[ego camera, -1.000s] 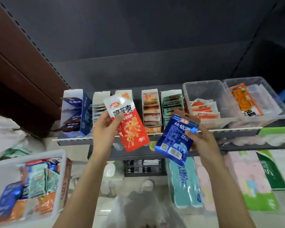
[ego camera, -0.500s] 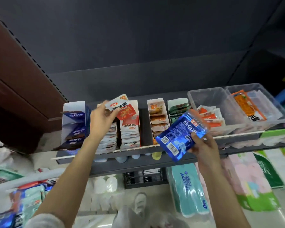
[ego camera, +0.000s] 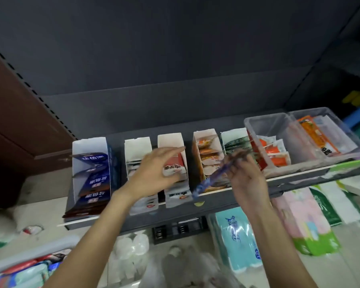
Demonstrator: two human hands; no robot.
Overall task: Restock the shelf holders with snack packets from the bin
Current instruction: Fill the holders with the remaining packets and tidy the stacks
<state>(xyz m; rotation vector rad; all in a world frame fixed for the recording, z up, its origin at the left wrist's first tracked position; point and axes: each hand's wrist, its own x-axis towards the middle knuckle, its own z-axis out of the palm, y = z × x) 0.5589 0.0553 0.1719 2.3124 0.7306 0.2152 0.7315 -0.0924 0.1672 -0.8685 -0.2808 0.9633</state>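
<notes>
Several white card holders stand in a row on the dark shelf point(ego camera: 175, 217). My left hand point(ego camera: 154, 173) hovers open, fingers stretched, over the holder of red-and-white packets point(ego camera: 176, 167); it holds nothing. My right hand point(ego camera: 245, 177) pinches a blue snack packet point(ego camera: 212, 177), seen edge-on and blurred, in front of the orange-packet holder point(ego camera: 206, 154). At far left the blue-packet holder point(ego camera: 91, 173) is stacked with matching blue packets. The bin point(ego camera: 29, 273) with mixed packets shows at the bottom left corner.
Two clear plastic tubs point(ego camera: 283, 129) with orange packets sit at the shelf's right end. A green-packet holder point(ego camera: 235, 140) stands beside them. Tissue packs point(ego camera: 237, 242) and pink and green packs point(ego camera: 303, 221) fill the lower shelf. A brown wall panel point(ego camera: 19, 113) rises at left.
My left hand let go of the red packet into its holder and now hangs open above it. My right hand turned the blue packet edge-on and carried it leftward. The view tilted up.
</notes>
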